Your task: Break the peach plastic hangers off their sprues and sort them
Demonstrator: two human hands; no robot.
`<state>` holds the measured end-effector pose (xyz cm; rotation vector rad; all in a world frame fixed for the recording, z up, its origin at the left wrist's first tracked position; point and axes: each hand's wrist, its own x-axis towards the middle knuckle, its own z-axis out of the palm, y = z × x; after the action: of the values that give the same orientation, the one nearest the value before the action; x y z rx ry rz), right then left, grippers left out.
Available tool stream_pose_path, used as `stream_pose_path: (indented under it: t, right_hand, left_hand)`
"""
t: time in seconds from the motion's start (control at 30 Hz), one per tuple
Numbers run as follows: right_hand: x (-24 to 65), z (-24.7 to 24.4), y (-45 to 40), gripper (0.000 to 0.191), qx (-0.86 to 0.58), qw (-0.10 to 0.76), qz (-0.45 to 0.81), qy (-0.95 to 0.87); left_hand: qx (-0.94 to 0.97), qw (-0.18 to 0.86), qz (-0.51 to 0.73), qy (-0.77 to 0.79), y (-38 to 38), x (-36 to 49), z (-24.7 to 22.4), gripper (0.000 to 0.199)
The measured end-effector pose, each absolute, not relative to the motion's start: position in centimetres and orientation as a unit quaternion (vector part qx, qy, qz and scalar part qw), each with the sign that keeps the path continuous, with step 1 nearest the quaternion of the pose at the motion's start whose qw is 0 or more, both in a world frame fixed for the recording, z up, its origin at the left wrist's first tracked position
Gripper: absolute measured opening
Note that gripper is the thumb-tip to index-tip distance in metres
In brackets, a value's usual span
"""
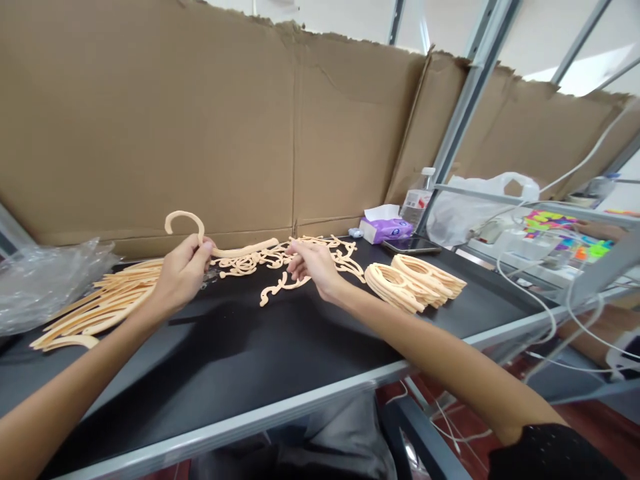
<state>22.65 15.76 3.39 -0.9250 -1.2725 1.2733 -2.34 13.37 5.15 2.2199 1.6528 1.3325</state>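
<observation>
Left of the loose pile (245,263) of small curved pieces, the left hand (184,270) pinches a hooked piece (245,251). The right hand (313,265), fingers curled, covers part of the pile; whether it grips anything, I cannot tell. Right of the pile, stacks (406,293) look already ordered; the pile itself seems unsorted. Long strips (125,283) and clear plastic (45,287) lie left of it.

On the table (300,353), strips (120,297) left, loose pieces (245,264) mid-rear, stacked pieces (407,291) right; cardboard (200,120) behind them all.
</observation>
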Motion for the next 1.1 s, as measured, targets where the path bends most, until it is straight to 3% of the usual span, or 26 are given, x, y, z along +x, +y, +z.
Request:
stream_pose_path:
  t: [0.1,0.23,0.3,0.77,0.93,1.1]
  right_hand:
    - [21.9,3.1,16.9,0.019,-0.434,0.486,0.455,-0.607]
    - [22.2,1.7,16.9,0.019,-0.439,0.389,0.158,-0.794]
    - [22.7,1.1,16.7,0.021,-0.411,0.349,0.073,-0.839]
    - [23.1,-0.8,16.7,0.018,-0.354,0.264,0.089,-0.893]
    - [23.4,-1.3,17.4,0.022,-0.364,0.268,0.041,-0.891]
    - [23.8,-0.7,17.4,0.027,-0.356,0.242,-0.054,-0.901]
  left_hand:
    - [0.725,-0.009,0.404,0.558,12.8,-2.7,4.8,0.026]
    - [0.774,-0.059,0.345,0.527,12.1,-2.5,4.1,0.031]
    - [0.783,-0.057,0.338,0.519,11.9,-2.2,4.0,0.032]
    - [0.749,-0.007,0.372,0.548,11.8,-2.2,4.2,0.029]
    - [0.715,0.033,0.461,0.525,11.9,-1.9,3.7,0.028]
    - [0.723,-0.011,0.474,0.502,12.0,-2.0,3.4,0.028]
